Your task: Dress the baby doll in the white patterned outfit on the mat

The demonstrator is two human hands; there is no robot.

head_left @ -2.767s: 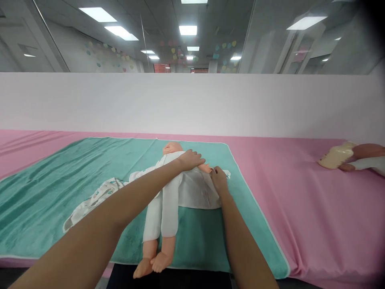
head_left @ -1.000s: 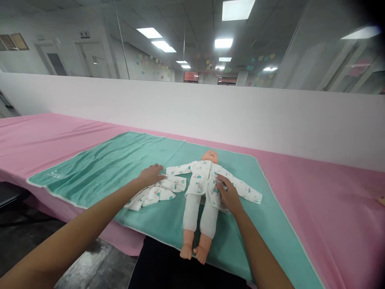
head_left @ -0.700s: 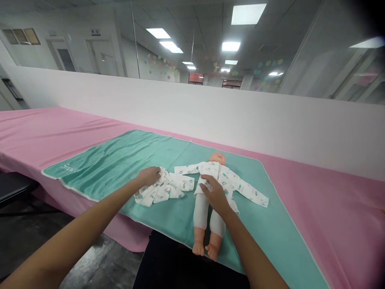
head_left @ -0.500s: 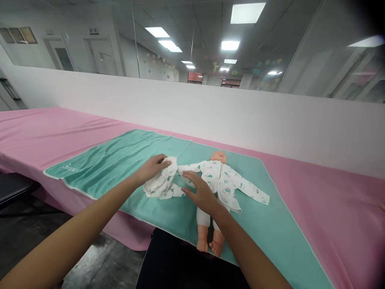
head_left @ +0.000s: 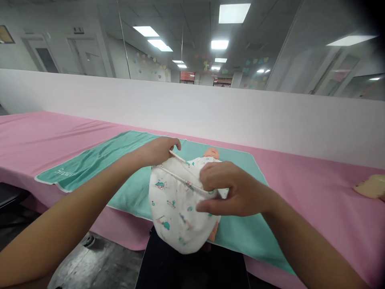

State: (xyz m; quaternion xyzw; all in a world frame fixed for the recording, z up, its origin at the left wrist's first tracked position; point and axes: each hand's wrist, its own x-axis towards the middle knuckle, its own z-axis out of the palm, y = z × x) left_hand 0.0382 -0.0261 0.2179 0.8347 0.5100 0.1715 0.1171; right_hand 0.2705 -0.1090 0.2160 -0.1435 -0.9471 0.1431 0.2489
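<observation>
A white baby hat (head_left: 183, 212) with small green prints hangs in front of me, its piped opening facing up. My left hand (head_left: 167, 150) pinches the far left part of its rim. On the right side, my right hand (head_left: 225, 188) has its fingers curled over the edge and its thumb outside, gripping the cloth. Behind the hat lies a baby doll, face up, with its head (head_left: 211, 153) towards the wall. The hat and my right hand hide most of the doll's body and printed jacket; one foot (head_left: 213, 232) shows below.
The doll lies on a green blanket (head_left: 129, 188) spread over a pink-covered table (head_left: 300, 176). A black chair (head_left: 192, 265) stands at the near edge, another seat (head_left: 13, 196) at left. A beige object (head_left: 371, 186) is at far right. A white wall (head_left: 180, 108) with a mirror runs behind.
The hat has been lifted off the blanket towards me and its rim spread. My right hand, apart from the hat before, now grips its right edge. The view has turned slightly right.
</observation>
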